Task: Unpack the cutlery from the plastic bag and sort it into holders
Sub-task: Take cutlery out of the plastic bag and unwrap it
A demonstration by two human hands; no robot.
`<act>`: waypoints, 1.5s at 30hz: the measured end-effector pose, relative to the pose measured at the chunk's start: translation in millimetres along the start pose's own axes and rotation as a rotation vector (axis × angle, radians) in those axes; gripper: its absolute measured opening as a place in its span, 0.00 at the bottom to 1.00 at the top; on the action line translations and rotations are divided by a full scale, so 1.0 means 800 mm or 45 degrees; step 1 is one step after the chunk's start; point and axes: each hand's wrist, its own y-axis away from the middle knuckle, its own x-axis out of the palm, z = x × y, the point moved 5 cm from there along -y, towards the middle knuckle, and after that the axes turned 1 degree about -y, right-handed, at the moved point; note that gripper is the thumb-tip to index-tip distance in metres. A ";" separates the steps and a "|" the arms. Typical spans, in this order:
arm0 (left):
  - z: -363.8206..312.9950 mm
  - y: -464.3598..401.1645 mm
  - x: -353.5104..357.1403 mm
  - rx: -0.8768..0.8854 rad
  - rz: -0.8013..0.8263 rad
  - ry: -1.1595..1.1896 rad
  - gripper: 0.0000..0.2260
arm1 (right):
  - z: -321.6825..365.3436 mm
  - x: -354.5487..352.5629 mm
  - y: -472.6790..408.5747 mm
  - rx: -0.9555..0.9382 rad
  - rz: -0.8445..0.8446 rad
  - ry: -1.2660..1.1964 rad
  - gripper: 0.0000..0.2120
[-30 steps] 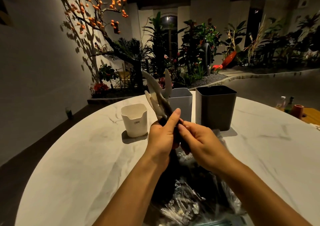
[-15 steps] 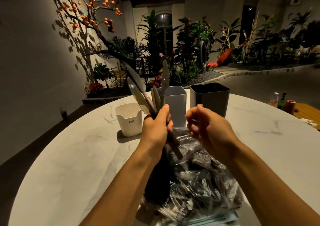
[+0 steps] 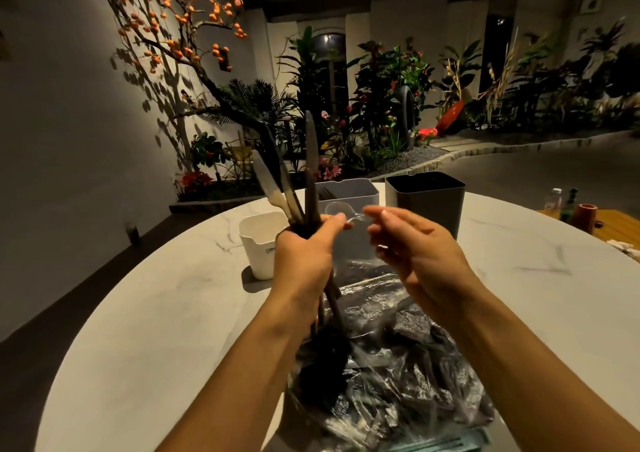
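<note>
My left hand [image 3: 304, 261] grips a bundle of plastic knives [image 3: 294, 181] that stands upright, blades up, above the table. My right hand [image 3: 419, 257] is beside it at the same height and pinches a clear plastic spoon [image 3: 341, 209] by the handle, its bowl close to my left thumb. Below both hands lies the crumpled plastic bag [image 3: 398, 365] with more dark cutlery inside. Behind stand three holders: a white one [image 3: 258, 247] on the left, a light grey one [image 3: 349, 192] in the middle and a dark grey one [image 3: 427, 199] on the right.
All of this rests on a round white marble table [image 3: 156, 330]. Small bottles [image 3: 556, 199] and a terracotta cup [image 3: 586, 214] stand on a wooden table at far right. Plants and an orange-fruited tree fill the background.
My right hand let go of the knife bundle, drew away to the right, and now holds a clear spoon up beside it. My left hand kept the bundle and straightened it.
</note>
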 end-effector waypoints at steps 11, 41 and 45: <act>-0.034 -0.028 -0.058 0.165 0.024 -0.343 0.08 | 0.006 0.070 -0.042 -0.226 0.169 0.827 0.08; 0.015 -0.180 -0.147 0.041 0.062 -0.265 0.17 | -0.100 0.189 -0.237 -0.386 0.251 1.772 0.06; 0.025 -0.180 -0.143 0.031 0.099 -0.237 0.17 | -0.120 0.183 -0.242 -0.357 0.336 1.740 0.04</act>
